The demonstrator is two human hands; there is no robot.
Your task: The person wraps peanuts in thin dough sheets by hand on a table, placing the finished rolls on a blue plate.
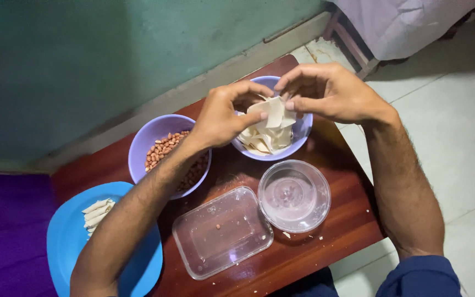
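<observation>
Over a wooden worktop [336, 220] by a green wall, left hand [224, 118] and right hand [331, 93] pinch one thin, limp wrapper [275, 111] by its edges above the bowl [302, 132]; it looks light and easily torn.

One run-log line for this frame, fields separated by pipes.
left hand and right hand pinch pale wrapper sheet | over purple bowl of wrappers | peanut bowl beside | rolled pieces on blue plate

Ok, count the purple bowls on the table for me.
2. One purple bowl holds peanuts, partly under the left forearm. The other purple bowl holds pale wrapper squares, below both hands. None looks hidden.
</observation>
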